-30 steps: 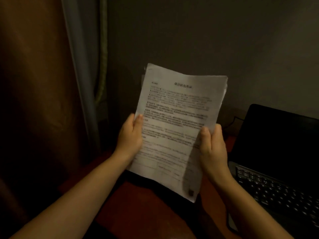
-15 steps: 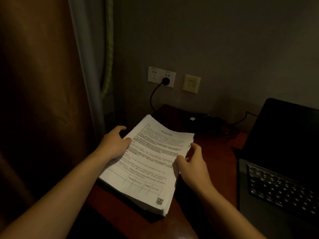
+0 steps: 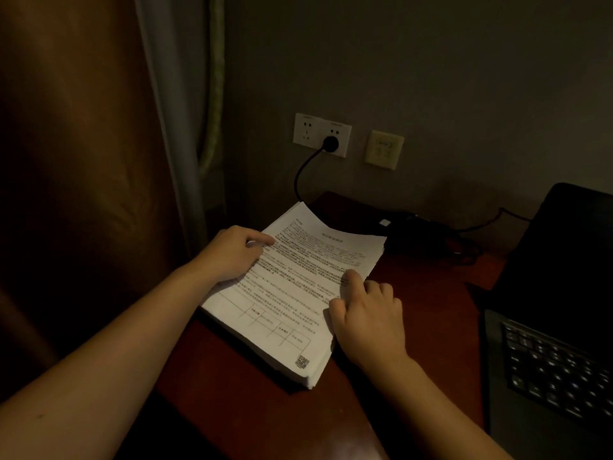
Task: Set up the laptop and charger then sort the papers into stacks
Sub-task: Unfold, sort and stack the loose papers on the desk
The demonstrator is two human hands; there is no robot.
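On desk (image 3: 428, 303), paper stack (image 3: 292, 293) left of laptop (image 3: 550, 376), charger (image 3: 409, 229) behind stack

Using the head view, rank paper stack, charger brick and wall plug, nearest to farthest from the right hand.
1. Paper stack, touching the right hand.
2. Charger brick, behind on the desk.
3. Wall plug, up on the wall.
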